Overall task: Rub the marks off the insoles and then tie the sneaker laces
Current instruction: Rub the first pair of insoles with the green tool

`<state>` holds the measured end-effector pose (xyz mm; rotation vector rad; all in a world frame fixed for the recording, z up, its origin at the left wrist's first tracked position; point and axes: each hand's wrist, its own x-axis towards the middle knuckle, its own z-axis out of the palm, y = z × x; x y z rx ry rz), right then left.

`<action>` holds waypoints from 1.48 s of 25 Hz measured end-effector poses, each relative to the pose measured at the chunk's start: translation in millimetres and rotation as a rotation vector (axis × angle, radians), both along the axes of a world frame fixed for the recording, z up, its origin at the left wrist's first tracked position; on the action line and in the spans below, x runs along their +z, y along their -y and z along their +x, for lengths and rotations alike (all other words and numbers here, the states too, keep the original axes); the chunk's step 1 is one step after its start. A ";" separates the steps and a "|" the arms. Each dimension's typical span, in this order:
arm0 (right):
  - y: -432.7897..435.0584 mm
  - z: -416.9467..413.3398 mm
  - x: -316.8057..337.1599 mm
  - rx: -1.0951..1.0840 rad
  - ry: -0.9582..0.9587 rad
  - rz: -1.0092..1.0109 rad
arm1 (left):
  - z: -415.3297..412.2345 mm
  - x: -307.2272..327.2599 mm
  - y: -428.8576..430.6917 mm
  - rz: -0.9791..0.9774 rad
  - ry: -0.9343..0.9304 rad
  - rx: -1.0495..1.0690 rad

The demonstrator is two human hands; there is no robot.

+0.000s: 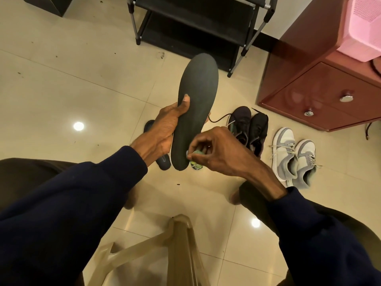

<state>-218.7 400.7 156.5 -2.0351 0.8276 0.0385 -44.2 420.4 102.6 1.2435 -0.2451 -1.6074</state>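
Rubbing the insole (196, 104) at frame centre, our left hand (162, 129) clamps its edge while our right hand (214, 149) pinches the eraser (195, 162); we'd press in short, firm strokes.

Both forearms, in dark navy sleeves, reached forward from the lower corners and converged mid-frame. The left hand (162, 129) was turned palm-inward, thumb laid across the face of the dark grey foam insole (196, 104) it clasped, its fingers wrapped behind the edge. The right hand (214, 150) was bent at the wrist, its fingers (192, 156) pinched together on a small green-and-blue eraser (195, 162) against the insole's near end.
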 end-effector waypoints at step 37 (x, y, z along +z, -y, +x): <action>65.1 -37.9 -11.9 -0.783 0.362 -0.244 | -38.8 -7.9 -19.2 -0.032 0.348 -0.411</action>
